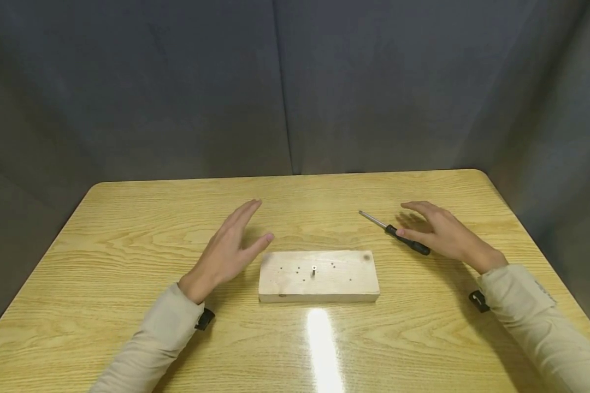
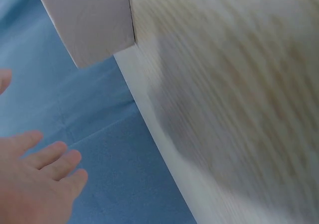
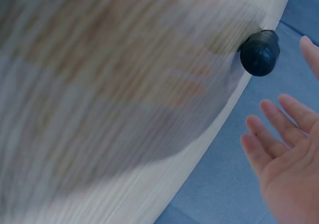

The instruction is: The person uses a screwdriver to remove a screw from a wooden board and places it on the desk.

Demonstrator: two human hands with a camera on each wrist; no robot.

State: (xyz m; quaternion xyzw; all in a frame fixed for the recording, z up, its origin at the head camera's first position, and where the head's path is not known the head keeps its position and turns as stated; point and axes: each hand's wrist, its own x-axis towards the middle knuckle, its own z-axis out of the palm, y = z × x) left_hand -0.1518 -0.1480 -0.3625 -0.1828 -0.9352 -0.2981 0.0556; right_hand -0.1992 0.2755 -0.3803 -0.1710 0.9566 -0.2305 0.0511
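A pale wooden block [image 1: 324, 286] lies at the middle of the table, with several small holes in its top. One screw [image 1: 313, 270] stands upright out of the block near its centre. My left hand [image 1: 228, 251] hovers left of the block, fingers extended and holding nothing; the block's end [image 2: 97, 25] shows past it in the left wrist view. A screwdriver [image 1: 405, 239] with a black handle and metal shaft lies right of the block, its tip pointing away to the left. Above its handle [image 3: 260, 54] is my right hand [image 1: 444, 234], fingers spread and holding nothing.
The wood-grain table [image 1: 128, 245] has rounded far corners. Grey-blue curtains [image 1: 177, 93] hang behind it and along both sides. A dark clip [image 1: 205, 319] sits under the left sleeve cuff, and another dark clip [image 1: 479, 301] under the right one.
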